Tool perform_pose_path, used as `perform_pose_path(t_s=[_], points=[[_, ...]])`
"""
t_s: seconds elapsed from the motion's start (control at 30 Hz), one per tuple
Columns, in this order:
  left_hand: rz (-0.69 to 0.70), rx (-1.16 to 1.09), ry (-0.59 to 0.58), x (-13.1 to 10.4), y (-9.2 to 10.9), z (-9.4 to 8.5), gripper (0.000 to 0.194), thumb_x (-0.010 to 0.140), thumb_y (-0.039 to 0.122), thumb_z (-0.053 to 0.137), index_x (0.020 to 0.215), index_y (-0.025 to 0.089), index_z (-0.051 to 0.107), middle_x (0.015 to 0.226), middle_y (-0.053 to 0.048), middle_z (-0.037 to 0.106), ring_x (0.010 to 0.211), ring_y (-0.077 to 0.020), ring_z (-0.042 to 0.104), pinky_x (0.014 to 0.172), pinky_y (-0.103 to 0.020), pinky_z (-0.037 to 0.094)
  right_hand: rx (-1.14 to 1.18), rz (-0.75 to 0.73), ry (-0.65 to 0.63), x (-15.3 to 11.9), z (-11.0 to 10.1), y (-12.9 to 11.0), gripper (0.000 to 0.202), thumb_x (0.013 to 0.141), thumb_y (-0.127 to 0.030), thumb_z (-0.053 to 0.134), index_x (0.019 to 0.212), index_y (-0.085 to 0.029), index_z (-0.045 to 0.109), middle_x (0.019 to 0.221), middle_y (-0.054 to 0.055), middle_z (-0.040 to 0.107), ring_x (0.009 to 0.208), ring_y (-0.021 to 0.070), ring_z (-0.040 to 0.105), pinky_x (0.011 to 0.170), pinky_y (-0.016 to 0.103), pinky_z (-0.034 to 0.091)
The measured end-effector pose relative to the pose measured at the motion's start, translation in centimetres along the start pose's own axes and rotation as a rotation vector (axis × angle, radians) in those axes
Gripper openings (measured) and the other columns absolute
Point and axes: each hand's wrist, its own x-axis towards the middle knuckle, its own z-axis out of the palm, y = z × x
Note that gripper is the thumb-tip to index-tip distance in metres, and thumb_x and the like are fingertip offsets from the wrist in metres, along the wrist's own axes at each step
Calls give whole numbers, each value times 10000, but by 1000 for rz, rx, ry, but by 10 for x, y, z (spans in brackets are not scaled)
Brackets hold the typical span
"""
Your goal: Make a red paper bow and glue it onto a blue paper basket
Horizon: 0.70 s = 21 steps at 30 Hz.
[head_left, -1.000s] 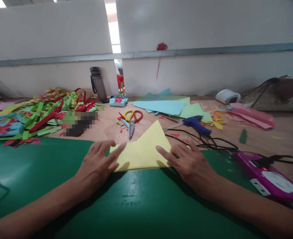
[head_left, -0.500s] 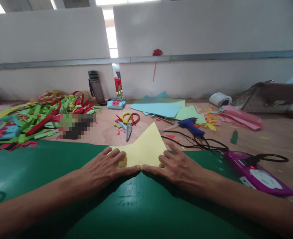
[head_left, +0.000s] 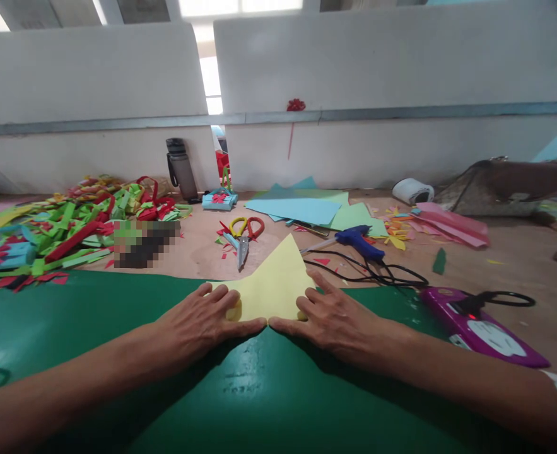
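A sheet of yellow paper (head_left: pixel 271 284) lies folded on the green mat (head_left: pixel 245 410), one pointed corner reaching away from me. My left hand (head_left: pixel 207 312) grips its left part, fingers curled over the paper and thumb along the near folded edge. On the right side my right hand (head_left: pixel 330 309) does the same, its index finger extended along the paper's edge. Both thumb tips nearly meet at the middle of the near edge. Just beyond the paper lie scissors (head_left: pixel 243 243) with one yellow and one red handle.
A blue glue gun (head_left: pixel 361 241) with a black cord and a purple power strip (head_left: pixel 486 328) lie to the right. Blue and green paper sheets (head_left: pixel 301 208) are behind. At left stand a heap of paper strips (head_left: pixel 84 221) and a dark bottle (head_left: pixel 182 169).
The view has shifted slightly. Both hands keep their hold on the yellow paper, with the thumbs still at its near edge; the right hand's fingers have shifted slightly inward.
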Motion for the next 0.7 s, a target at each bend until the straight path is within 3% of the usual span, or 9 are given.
perform_pose_path(t_s=[0.3,0.43,0.7], points=[[-5,-15,70,-5,-1,-2,579,889,88,463,1328,454,371,978,-37,469,819,-198,428,718,-307,282,21,11,-23,-6,-3,4,468,882,-130,425,1330,-265,430,719,14,596,669,191,522,985,522,210],[-33,-6,58,-14,-3,0,581,884,104,483,1330,458,368,1016,-37,482,842,-198,432,734,-311,287,42,36,-38,-20,-3,6,506,844,-100,453,1325,-256,426,772,17,590,691,195,521,994,537,176],[-62,-38,126,-39,-13,12,682,833,11,409,1340,466,371,1043,-25,494,841,-175,457,762,-298,293,63,116,-87,-47,0,8,565,817,-57,451,1351,-236,399,810,24,578,773,205,524,953,496,228]])
